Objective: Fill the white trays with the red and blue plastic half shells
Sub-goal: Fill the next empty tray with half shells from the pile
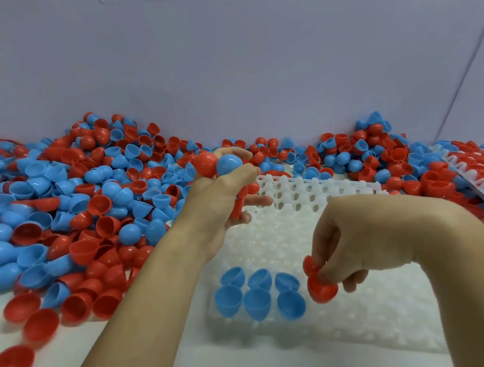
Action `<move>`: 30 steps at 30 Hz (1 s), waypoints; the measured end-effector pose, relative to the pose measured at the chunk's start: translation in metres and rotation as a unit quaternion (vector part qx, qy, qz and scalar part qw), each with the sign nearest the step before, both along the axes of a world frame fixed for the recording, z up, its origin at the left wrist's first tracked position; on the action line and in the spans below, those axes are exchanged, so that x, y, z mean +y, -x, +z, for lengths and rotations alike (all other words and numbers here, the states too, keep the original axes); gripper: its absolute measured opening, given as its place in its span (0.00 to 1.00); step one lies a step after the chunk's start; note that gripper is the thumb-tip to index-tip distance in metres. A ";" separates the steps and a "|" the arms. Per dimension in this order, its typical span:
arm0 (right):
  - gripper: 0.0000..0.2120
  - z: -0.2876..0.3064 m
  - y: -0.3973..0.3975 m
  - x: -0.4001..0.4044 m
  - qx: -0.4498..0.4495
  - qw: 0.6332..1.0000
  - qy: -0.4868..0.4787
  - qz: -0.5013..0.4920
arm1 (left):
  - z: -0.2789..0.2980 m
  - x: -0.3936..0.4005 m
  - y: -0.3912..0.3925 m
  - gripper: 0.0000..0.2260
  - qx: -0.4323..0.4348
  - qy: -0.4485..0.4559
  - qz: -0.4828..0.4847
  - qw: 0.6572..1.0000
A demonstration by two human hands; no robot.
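A white tray (288, 237) with rows of cups lies in front of me. Several blue half shells (257, 293) sit in its near left cups, in two short rows. My right hand (343, 250) hovers just right of them and pinches a pair of joined red half shells (321, 287) above the tray. My left hand (225, 187) is raised over the tray's left edge and grips a bunch of shells, among them a red one (206, 162) and a blue one (228, 163).
A deep heap of loose red and blue half shells (87, 199) covers the table to the left and along the back wall. A second white tray (481, 178), filled with shells, lies tilted at the far right. Bare white table shows near the front edge.
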State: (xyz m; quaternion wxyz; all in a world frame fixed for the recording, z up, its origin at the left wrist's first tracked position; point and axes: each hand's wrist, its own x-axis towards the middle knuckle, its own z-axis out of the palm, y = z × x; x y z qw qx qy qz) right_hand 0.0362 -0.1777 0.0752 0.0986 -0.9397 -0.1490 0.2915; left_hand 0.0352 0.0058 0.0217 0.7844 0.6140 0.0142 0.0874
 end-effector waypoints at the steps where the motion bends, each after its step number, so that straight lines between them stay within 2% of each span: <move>1: 0.05 -0.002 0.001 0.004 0.006 1.000 0.014 -0.006 | 0.000 0.000 0.000 0.09 0.000 0.001 -0.001 1.000; 8: 0.11 -0.009 0.000 0.018 0.003 0.997 0.079 -0.023 | 0.001 -0.001 0.000 0.09 0.003 0.011 -0.009 1.000; 14: 0.10 0.000 0.001 0.007 0.031 0.998 0.052 -0.020 | 0.003 -0.002 0.002 0.08 0.030 0.082 -0.065 0.994; 17: 0.09 0.005 0.001 -0.002 0.010 0.999 0.032 -0.025 | 0.004 -0.003 0.004 0.09 0.034 0.113 -0.106 0.987; 19: 0.11 0.003 -0.002 -0.006 -0.038 0.999 0.014 -0.020 | 0.004 -0.003 0.004 0.10 0.033 0.122 -0.125 0.984; 21: 0.10 -0.001 -0.007 -0.005 -0.120 0.991 -0.054 -0.016 | 0.004 -0.003 0.005 0.13 0.025 0.125 -0.146 0.981; 23: 0.09 -0.004 -0.012 0.000 -0.209 0.964 -0.163 -0.033 | 0.004 -0.004 0.005 0.18 0.011 0.117 -0.163 0.980; 26: 0.18 -0.011 -0.017 0.011 -0.292 0.924 -0.240 -0.054 | 0.004 -0.005 0.005 0.22 -0.009 0.122 -0.179 0.976; 28: 0.22 -0.017 -0.018 0.018 -0.283 0.915 -0.279 -0.068 | 0.004 -0.005 0.005 0.24 -0.020 0.135 -0.185 0.973; 30: 0.21 -0.020 -0.021 0.023 -0.225 0.905 -0.348 -0.096 | 0.003 -0.004 0.005 0.25 -0.031 0.141 -0.185 0.972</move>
